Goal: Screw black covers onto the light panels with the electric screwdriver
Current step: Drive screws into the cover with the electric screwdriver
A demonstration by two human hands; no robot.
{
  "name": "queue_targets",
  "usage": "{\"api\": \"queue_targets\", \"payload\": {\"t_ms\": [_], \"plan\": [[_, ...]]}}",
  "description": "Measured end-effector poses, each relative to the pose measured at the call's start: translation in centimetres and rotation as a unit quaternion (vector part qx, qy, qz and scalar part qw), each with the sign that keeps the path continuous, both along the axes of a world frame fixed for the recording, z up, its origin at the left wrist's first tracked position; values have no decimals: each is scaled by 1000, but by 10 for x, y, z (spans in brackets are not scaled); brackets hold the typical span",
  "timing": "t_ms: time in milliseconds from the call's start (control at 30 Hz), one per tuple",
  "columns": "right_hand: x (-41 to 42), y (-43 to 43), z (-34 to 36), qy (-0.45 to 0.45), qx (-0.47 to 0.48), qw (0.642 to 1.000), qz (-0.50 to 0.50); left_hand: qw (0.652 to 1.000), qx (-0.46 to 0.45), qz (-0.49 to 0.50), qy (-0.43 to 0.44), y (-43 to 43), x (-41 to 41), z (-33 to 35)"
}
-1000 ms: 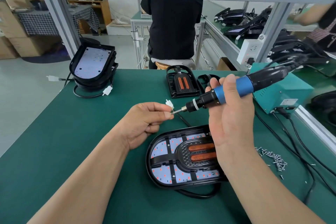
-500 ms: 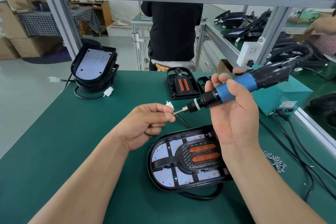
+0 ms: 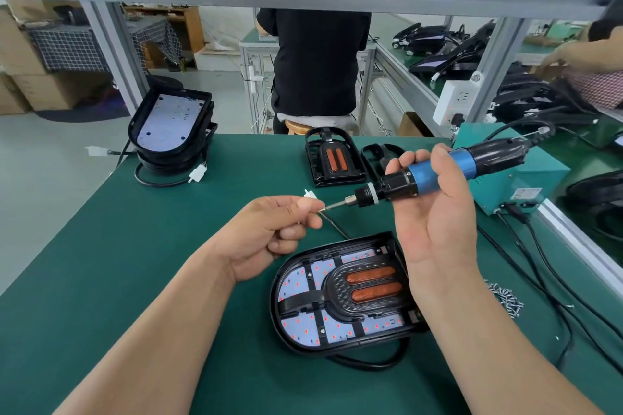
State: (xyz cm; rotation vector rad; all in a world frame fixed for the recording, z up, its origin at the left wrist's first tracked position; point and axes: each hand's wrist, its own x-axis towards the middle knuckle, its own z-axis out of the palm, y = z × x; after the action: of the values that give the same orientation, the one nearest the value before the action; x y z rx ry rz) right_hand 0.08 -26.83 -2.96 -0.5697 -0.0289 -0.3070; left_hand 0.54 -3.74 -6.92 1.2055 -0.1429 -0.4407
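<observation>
The right hand point(image 3: 435, 216) holds the electric screwdriver point(image 3: 435, 175) above the middle of the green tabletop point(image 3: 118, 263), fingers and thumb wrapped round its blue barrel, the tool lying almost level with its bit point(image 3: 335, 205) pointing left. The left hand point(image 3: 269, 232) meets it there: thumb and forefinger are closed narrowly on a small screw point(image 3: 321, 210) held against the bit's tip, the other fingers curled under. A white connector point(image 3: 308, 194) shows just beyond those fingers; whether they touch it I cannot tell.

Below both hands, towards the near edge, the light panel point(image 3: 296, 283) lies flat with its LED face up, and the black cover point(image 3: 333, 290) with two orange strips sits on it. The right wrist hides the panel's right end. A black cable loops out from under its near side.

A loose heap of screws point(image 3: 505, 296) lies near the right edge. At the far left corner stands a stack of light panels point(image 3: 168, 125), the top one tilted. Spare black covers point(image 3: 333, 158) rest at the far edge, and a teal power box point(image 3: 529, 178) sits at the far right corner, the screwdriver's lead running to it.
</observation>
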Motion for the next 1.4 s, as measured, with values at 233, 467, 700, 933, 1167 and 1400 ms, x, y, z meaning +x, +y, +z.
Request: {"api": "queue_targets", "payload": {"t_ms": [233,467,700,933,1167,1400], "plan": [[0,-15,13,-23,15,999,-17,982,181,-50,-31,0,-6,5],[-7,-35,28,-17,-5,1000,-23,963,250,-95,-28,-1,-13,12],[-18,-55,30,-34,-94,995,-28,968,241,-50,-44,-8,-14,9],[-40,-71,14,-54,-166,985,-13,970,236,-9,-63,-8,-13,8],[-46,-66,13,-76,-201,977,-11,970,235,-8,-63,-7,-13,7],[-50,-57,14,-87,-217,972,-13,968,241,-5,-66,-7,-12,5]]}}
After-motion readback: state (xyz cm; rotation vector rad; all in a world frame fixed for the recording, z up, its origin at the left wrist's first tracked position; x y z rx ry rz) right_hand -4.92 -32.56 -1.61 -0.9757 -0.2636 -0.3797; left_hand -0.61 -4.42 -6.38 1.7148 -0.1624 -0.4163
